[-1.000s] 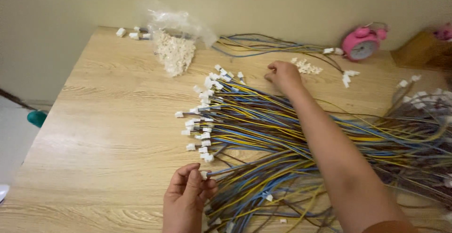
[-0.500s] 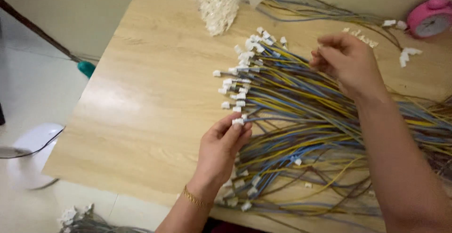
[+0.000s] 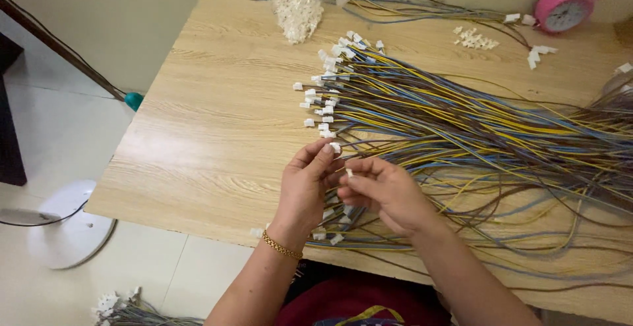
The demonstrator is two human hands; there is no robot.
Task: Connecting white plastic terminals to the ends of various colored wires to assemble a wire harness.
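Observation:
A wide spread of yellow, blue and brown wires [image 3: 461,128] with small white plastic connectors [image 3: 326,95] on their ends lies across the wooden table [image 3: 211,121]. My left hand [image 3: 304,184] pinches one white connector [image 3: 335,147] on a wire end between thumb and fingers, near the table's front edge. My right hand [image 3: 386,191] is right beside it, fingertips pinched on a second small white connector piece [image 3: 349,172]. The two hands almost touch. A gold bracelet sits on my left wrist.
A clear bag of white connectors [image 3: 298,6] lies at the table's back. A small heap of loose connectors [image 3: 473,38] and a pink alarm clock [image 3: 566,6] are at the back right. A white fan base [image 3: 66,227] and another wire bundle [image 3: 125,307] are on the floor at left.
My right hand came back from the far side of the wires to the front and now holds a small connector next to my left hand. The view tilted down and left.

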